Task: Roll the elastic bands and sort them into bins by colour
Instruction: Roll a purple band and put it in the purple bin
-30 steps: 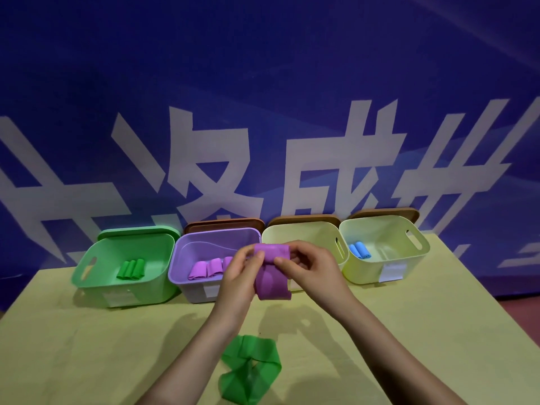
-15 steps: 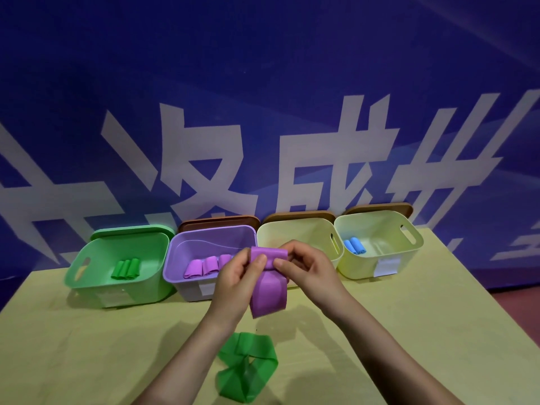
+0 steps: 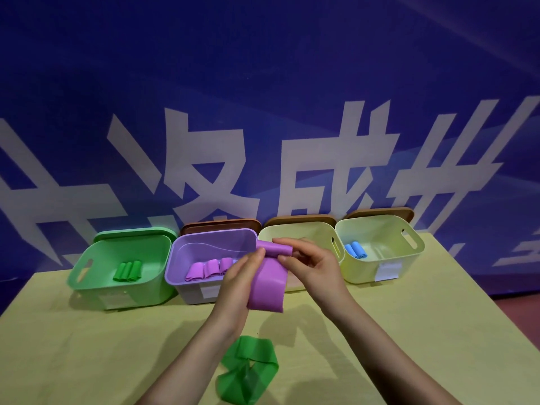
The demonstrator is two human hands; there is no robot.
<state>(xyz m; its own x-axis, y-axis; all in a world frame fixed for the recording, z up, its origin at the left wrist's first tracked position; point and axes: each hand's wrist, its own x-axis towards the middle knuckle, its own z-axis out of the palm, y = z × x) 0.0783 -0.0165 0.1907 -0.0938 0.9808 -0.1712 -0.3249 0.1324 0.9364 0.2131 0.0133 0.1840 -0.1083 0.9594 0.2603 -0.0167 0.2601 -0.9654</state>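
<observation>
Fingertips of both hands pinch the rolled top of the purple band (image 3: 268, 283) mid-frame: left hand (image 3: 238, 283) thumb and fingers curled on the roll's left end, right hand (image 3: 312, 266) fingers curled over its right end. Roll sits at the top, the loose tail hangs down between the palms, clear of the table (image 3: 87, 346).

Step in hand, by my read: winding the tail up. To do it well, keep both ends level so the roll doesn't cone, thumbs feeding forward evenly, light tension on the tail; the material looks slick and springy, so a slack pinch likely lets it unwind.

Purple bin (image 3: 204, 290) sits just behind the left hand, centre-left, with purple rolls (image 3: 209, 268) already inside; that's the drop target. Green bin (image 3: 122, 290) at left holds green rolls (image 3: 128, 271). Yellow bin (image 3: 306, 229) is partly hidden by the hands, contents can't tell. Pale bin (image 3: 380, 276) at right holds blue rolls (image 3: 355, 249).

Green band (image 3: 248, 372) lies unrolled, lower centre, near the forearms. Probably next.
</observation>
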